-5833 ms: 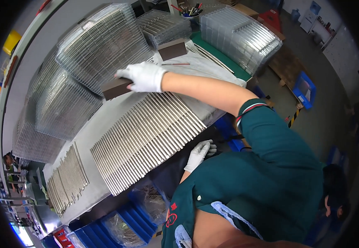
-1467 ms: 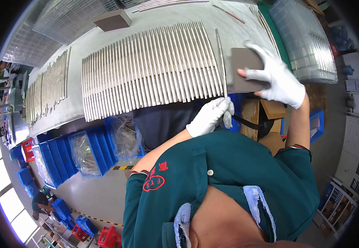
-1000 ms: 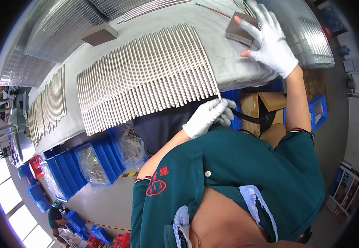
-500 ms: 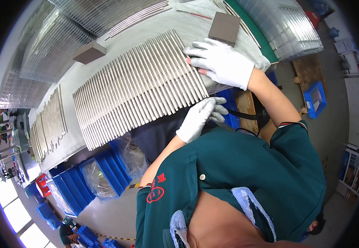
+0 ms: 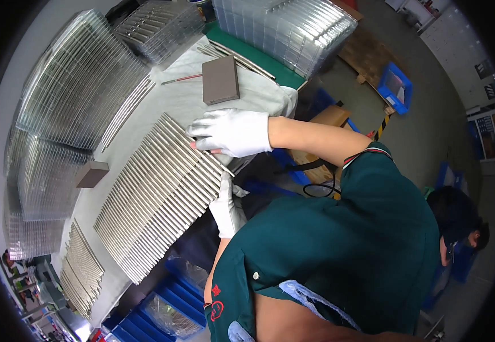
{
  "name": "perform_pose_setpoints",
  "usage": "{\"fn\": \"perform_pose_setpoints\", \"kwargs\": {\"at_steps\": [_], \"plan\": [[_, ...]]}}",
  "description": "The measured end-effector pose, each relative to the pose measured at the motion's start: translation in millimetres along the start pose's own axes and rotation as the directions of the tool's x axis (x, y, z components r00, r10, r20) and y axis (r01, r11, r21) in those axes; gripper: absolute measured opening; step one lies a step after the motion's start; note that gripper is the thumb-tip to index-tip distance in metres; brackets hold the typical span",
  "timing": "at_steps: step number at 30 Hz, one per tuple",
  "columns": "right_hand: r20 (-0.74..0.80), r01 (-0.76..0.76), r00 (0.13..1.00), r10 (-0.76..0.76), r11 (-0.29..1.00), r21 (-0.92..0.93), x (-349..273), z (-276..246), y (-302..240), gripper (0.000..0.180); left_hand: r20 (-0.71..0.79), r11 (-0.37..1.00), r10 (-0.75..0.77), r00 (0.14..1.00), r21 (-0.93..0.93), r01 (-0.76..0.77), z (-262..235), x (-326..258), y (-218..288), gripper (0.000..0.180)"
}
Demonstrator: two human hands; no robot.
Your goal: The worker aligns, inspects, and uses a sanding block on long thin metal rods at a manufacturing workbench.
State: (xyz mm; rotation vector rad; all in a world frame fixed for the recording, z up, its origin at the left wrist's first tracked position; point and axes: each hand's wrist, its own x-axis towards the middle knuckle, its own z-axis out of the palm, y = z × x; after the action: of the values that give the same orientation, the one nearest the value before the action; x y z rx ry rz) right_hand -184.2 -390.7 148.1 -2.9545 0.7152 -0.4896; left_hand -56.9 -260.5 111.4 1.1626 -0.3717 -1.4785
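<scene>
A long slanted row of slim metal rods (image 5: 156,196) lies side by side on a pale cloth (image 5: 173,105) that covers the table. My right hand (image 5: 233,132), in a white glove with bare tips on two digits, rests over the far right end of the row. Its fingers are stretched out and lie on the last rods. Below it, my gloved left hand (image 5: 227,211) is at the near ends of the same rods, fingers extended and touching or almost touching them. Beyond the right hand sits a grey-brown block (image 5: 220,80).
A thin red stick (image 5: 182,79) lies beside the block. A smaller block (image 5: 92,174) and a second rod group (image 5: 82,271) are to the left. Stacked clear plastic trays (image 5: 82,80) line the back. Blue bins (image 5: 165,313) stand below the table's near edge. Another person (image 5: 458,222) is at right.
The view has turned, so the table appears swung and shifted left. My left hand has come up closer to the rod ends; my right hand stays on the row's right end.
</scene>
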Motion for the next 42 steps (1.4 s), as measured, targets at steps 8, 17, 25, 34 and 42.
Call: {"fn": "perform_pose_setpoints", "kwargs": {"at_steps": [8,17,25,34,42], "plan": [[0.068,-0.065,0.996,0.057,0.990,0.121,-9,2,14,0.044,0.098,0.998,0.008,0.995,0.066,-0.014,4,5,-7,0.015],[0.050,-0.070,0.997,0.064,0.990,0.119,-2,-1,9,0.047,0.044,0.999,-0.030,0.999,-0.027,0.031,4,4,-9,0.013],[0.000,-0.044,0.999,0.044,0.989,0.141,-3,-1,8,0.038,0.104,0.995,-0.077,0.992,-0.060,0.083,4,2,-5,0.018],[-0.021,-0.040,0.999,0.043,0.991,0.131,-5,-1,9,0.036,0.006,0.998,-0.041,0.999,0.043,0.041,15,-2,-2,0.013],[0.007,-0.048,0.999,0.047,0.990,0.131,-3,-4,6,0.042,-0.006,1.000,-0.015,1.000,-0.018,0.015,8,-1,-4,0.017]]}}
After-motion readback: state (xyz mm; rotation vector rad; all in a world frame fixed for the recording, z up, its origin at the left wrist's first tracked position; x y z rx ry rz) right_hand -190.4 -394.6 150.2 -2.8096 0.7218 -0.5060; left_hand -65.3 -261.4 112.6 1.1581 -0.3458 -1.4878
